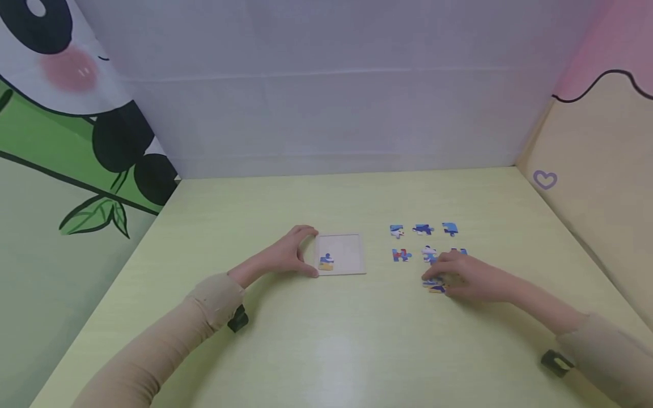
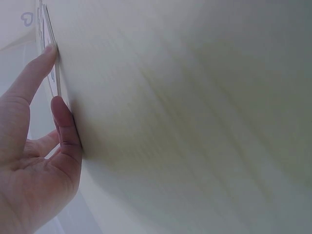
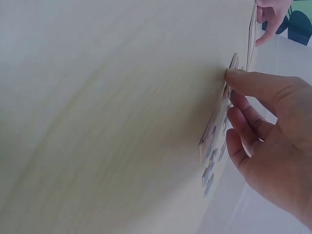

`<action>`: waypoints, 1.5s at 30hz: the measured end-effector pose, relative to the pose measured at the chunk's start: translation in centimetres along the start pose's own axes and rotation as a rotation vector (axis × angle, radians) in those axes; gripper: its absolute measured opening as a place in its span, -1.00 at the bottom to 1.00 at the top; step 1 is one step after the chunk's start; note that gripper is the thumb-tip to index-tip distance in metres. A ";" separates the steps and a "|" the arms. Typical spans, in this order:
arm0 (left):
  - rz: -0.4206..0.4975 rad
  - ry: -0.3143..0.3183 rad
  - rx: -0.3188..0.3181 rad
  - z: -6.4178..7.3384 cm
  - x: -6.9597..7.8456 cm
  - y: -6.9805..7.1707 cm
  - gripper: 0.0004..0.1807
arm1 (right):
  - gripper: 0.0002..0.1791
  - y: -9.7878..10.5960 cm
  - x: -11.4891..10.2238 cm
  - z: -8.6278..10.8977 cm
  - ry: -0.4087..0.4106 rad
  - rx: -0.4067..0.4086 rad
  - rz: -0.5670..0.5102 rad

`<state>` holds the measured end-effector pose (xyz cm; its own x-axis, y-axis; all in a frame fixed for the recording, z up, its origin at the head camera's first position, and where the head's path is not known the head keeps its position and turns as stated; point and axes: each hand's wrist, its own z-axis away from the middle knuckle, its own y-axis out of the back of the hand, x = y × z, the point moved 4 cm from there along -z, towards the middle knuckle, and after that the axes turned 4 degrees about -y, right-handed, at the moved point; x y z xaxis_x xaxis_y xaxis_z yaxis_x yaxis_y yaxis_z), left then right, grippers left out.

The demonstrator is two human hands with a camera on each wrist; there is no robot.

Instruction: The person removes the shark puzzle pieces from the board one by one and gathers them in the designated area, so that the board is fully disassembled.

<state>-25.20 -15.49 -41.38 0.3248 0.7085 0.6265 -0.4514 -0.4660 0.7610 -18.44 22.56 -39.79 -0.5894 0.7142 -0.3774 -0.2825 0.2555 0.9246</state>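
My left hand [image 1: 288,253] holds the left side of a square, pale puzzle tray [image 1: 349,255], fingers at its upper left corner and thumb at the lower left. One blue and yellow jigsaw piece [image 1: 326,262] lies in the tray's lower left corner. Over on the right, my right hand [image 1: 469,276] pinches a jigsaw piece [image 1: 437,289] between thumb and fingers, low over the table; the fingers partly cover it. In the right wrist view, the thumb [image 3: 248,80] presses on the near side of that piece.
Loose jigsaw pieces lie in rows right of the tray, among them a blue one [image 1: 450,228], a dark blue one [image 1: 423,229] and a red and blue one [image 1: 401,255]. My right hand hides some. The pale table [image 1: 316,204] meets a wall behind.
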 end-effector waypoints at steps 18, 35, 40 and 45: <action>-0.017 0.007 -0.001 -0.3 -0.2 0.0 0.08 | -0.51 0.5 0.7 0.9 -0.044 -0.008 -0.053; 0.002 -0.001 -0.011 -0.2 -0.3 0.0 0.08 | -0.52 0.4 0.8 1.1 -0.042 -0.001 -0.039; -0.005 -0.002 -0.012 -0.2 -0.2 0.0 0.08 | -0.51 0.5 0.7 1.3 -0.043 -0.003 -0.043; 0.008 0.001 -0.010 -0.1 0.0 0.1 0.08 | -0.52 0.5 0.7 1.3 -0.036 0.000 -0.040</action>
<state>-25.31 -15.53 -41.33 0.3206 0.7053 0.6323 -0.4625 -0.4660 0.7543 -18.03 24.04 -39.52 -0.5501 0.7263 -0.4122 -0.3054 0.2845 0.9087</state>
